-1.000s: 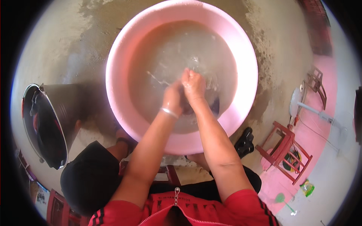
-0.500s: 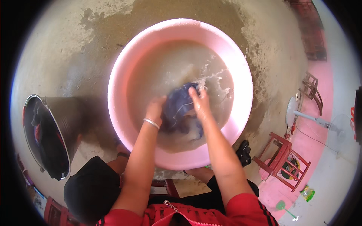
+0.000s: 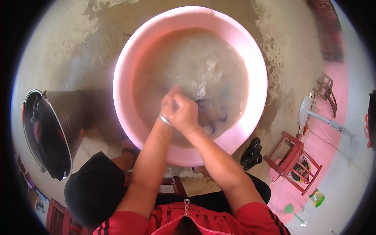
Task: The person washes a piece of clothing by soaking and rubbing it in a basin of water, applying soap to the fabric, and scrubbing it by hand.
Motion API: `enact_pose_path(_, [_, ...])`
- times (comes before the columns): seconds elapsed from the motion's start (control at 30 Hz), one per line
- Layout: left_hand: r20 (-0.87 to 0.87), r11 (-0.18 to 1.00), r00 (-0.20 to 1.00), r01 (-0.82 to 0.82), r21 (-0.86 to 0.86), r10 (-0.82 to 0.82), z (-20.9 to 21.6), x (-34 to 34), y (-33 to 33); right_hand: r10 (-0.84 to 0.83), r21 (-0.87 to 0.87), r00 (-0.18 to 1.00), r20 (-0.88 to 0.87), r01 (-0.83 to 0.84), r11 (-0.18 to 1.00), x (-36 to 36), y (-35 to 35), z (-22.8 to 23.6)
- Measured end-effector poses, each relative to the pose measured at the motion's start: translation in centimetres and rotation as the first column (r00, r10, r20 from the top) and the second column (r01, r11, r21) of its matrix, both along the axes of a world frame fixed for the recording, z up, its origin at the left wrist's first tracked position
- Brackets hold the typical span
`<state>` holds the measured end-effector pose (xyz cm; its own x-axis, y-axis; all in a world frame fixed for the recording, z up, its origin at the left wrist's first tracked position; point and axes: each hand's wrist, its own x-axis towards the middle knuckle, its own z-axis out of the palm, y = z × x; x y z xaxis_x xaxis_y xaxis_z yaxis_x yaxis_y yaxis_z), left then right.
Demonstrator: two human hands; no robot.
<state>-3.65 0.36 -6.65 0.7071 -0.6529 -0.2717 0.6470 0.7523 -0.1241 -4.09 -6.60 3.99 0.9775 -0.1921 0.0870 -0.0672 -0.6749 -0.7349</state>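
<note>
A large pink tub [image 3: 125, 90] of murky brown water stands in front of me. My left hand [image 3: 167, 102], a silver bangle at its wrist, is closed over the water, left of the tub's middle. Pressed against it is my right hand [image 3: 185, 112], its fingers curled into a fist. A small patch of dark blue cloth shows between the fingers; the rest of the grip is hidden. Just right of the hands, parts of a dark blue cloth garment [image 3: 203, 105] show through the water, most of it submerged.
At left is a metal bucket [image 3: 66, 111] holding dark clothes [image 3: 53, 143]. A red wooden stool [image 3: 291, 160], black shoes [image 3: 252, 154], a grey fan [image 3: 329, 123] and a small chair [image 3: 326, 92] are at right. The floor [image 3: 102, 27] has wet patches.
My hands were apart on either side of the bunched blue cloth; now they are closed together at the left. The cloth has sunk mostly under water, and the tub sits higher in view.
</note>
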Motion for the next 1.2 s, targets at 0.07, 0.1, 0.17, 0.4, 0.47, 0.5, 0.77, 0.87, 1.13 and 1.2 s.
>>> enact_pose_path(0.07, [-0.397, 0.737, 0.917, 0.302, 0.604, -0.051, 5.1, 1.4, -3.3, -0.098, -0.165, 0.981, -0.165, 0.070, 0.984, 0.7, -4.6, -1.7])
enact_pose_path(0.1, [-0.407, 0.822, 0.902, 0.338, 0.458, -0.144, 7.5, 1.8, -3.2, -0.223, -0.265, 0.949, -0.224, 0.161, 0.951, 1.8, -7.1, -3.0])
enact_pose_path(0.17, [-0.216, 0.761, 0.919, 0.394, 0.515, -0.329, 6.6, 1.7, -2.9, -0.129, -0.105, 0.889, -0.440, 0.092, 0.990, 3.0, -12.5, -5.0])
enact_pose_path(0.4, [-0.208, 0.458, 0.962, 0.269, 0.847, -0.179, -0.5, 0.5, -3.0, -0.018, 0.289, 0.823, -0.567, 0.220, 0.932, 2.6, -13.1, -6.0])
enact_pose_path(0.47, [-0.421, 0.697, 0.896, 0.214, 0.684, 0.138, -1.7, -0.2, -1.9, 0.069, 0.157, 0.934, -0.349, -0.014, 0.987, 2.0, -7.1, -4.4])
enact_pose_path(0.5, [-0.368, 0.639, 0.929, 0.256, 0.725, 0.045, -1.0, -0.6, -1.5, 0.159, 0.051, 0.943, -0.293, -0.151, 0.987, 0.4, -4.5, -2.6])
enact_pose_path(0.77, [-0.313, 0.673, 0.943, 0.304, 0.674, -0.113, 1.1, -1.0, -4.0, 0.013, -0.157, 0.956, -0.294, -0.061, 0.986, 0.8, -6.2, -4.2])
enact_pose_path(0.87, [0.029, 0.986, 0.999, 0.017, 0.165, -0.022, 0.7, -1.8, -2.0, 0.156, -0.096, 0.987, -0.048, -0.160, 0.982, -1.1, -1.8, -0.9])
enact_pose_path(1.13, [-0.210, 0.668, 0.949, 0.314, 0.675, -0.234, 4.5, 3.3, -5.8, 0.041, 0.123, 0.782, -0.622, 0.046, 0.991, 4.1, -16.6, 0.3])
enact_pose_path(1.2, [-0.148, 0.658, 0.972, 0.234, 0.716, -0.185, 3.4, 4.0, -3.6, 0.233, 0.110, 0.546, -0.804, -0.247, 0.963, 4.3, -14.5, 0.5])
